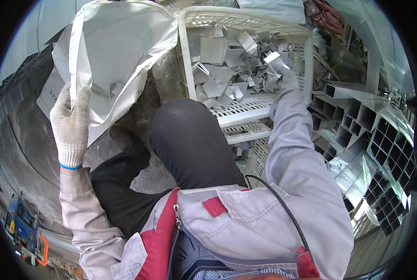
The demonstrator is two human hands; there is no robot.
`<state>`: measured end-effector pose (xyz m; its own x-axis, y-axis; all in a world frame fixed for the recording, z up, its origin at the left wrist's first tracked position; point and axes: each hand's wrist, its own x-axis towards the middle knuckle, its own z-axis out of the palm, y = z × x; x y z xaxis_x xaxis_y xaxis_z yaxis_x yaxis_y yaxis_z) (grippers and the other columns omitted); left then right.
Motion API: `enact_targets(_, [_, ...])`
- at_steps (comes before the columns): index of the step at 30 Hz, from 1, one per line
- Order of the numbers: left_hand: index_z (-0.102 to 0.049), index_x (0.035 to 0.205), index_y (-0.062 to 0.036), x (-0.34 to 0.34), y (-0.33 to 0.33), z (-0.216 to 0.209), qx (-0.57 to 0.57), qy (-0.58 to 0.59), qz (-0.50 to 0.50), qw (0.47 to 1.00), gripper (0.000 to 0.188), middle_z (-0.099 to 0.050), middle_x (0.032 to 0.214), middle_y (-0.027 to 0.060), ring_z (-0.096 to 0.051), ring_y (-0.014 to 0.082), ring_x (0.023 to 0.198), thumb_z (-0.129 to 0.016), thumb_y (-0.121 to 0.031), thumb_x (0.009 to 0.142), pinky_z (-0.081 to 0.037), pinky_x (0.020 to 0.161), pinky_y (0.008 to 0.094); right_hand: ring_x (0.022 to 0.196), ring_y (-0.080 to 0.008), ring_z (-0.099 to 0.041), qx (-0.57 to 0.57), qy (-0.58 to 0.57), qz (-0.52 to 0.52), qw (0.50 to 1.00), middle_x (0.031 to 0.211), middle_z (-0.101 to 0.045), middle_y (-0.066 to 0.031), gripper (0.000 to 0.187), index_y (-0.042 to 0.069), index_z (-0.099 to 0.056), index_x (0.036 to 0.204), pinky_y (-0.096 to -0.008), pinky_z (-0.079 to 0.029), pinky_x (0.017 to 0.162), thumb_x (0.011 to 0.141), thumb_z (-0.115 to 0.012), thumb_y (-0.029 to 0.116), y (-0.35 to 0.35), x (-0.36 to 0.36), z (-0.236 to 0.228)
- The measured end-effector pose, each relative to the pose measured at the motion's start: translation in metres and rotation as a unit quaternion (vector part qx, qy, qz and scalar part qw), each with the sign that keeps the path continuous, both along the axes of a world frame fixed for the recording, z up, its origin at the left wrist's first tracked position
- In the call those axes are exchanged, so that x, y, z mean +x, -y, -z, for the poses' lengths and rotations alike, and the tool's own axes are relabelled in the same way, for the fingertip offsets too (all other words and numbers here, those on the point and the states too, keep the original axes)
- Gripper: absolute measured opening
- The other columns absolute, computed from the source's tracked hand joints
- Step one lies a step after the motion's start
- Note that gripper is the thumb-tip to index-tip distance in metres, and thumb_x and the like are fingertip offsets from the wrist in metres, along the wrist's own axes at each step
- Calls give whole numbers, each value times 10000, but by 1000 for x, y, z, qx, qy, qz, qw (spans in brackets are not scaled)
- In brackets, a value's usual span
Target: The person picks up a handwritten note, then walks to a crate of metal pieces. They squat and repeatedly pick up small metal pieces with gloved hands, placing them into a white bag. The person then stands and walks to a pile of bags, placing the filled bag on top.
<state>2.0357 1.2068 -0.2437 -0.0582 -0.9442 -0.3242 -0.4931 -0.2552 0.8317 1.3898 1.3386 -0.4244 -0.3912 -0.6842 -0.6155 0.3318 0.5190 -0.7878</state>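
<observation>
My left hand (pixel 72 119), in a white knitted glove, is closed on the folded rim of a white sack (pixel 120 35) and holds its mouth wide. A few small metal pieces (pixel 116 88) lie inside the sack. To its right stands a white plastic crate (pixel 243 116) with slotted walls, heaped with silvery cut metal pieces (pixel 213 50) of flat and angled shapes. Over the crate's right side, my gloved right hand (pixel 288 81) grips a bright angled metal piece (pixel 276 61); its fingertips are partly hidden.
Under the crate is another white slotted crate (pixel 252 130). Square metal tubes (pixel 353 114) are stacked at the right, open ends showing. My bent knee (pixel 185 121) is between sack and crate. A blue machine (pixel 22 224) with an orange handle stands at the lower left.
</observation>
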Motion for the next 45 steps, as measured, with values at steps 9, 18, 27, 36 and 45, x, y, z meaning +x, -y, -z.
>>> enact_targets(9, [-713,1404,-19,-2,-1,-9,-110,52,9,993,427,-811,1049,136,-726,125,972,-767,-283,1071,-598,873,335,687,-115,-510,-228,283,-139,921,1059,-712,-120,749,1,-574,1455,-228,-392,490,800,-859,228,29,83,-44])
enact_targets(18, [-585,1579,-297,-5,6,-21,-490,307,53,815,706,-715,1332,89,-723,291,1160,-796,-127,926,-597,981,443,1066,-283,-761,-217,301,-179,911,1287,-696,-157,851,60,-486,1577,-341,-666,729,805,-843,107,126,245,-90])
enact_targets(27, [-674,1433,-105,-58,-30,-47,-206,72,84,972,577,-764,1284,120,-742,352,1126,-874,-264,915,-591,973,433,1234,-281,-681,-197,232,-319,898,1320,-685,-102,892,91,-531,1558,-402,-602,981,737,-880,85,175,340,-103])
enact_targets(36, [-722,1320,-73,-66,-16,-16,-134,108,-3,985,413,-736,1240,168,-729,339,1153,-834,-225,953,-577,990,442,1078,-263,-751,-161,250,-262,918,1248,-737,-155,649,-13,-553,1512,-379,-629,929,896,-751,19,154,374,-116])
enact_targets(45, [-652,1335,35,-55,-12,-8,-91,-71,-12,993,389,-667,1308,200,-667,286,1251,-763,-94,985,-520,1093,401,1094,-251,-747,-220,294,-241,898,1290,-710,-136,623,5,-537,1534,-374,-638,921,975,-768,154,152,377,-117])
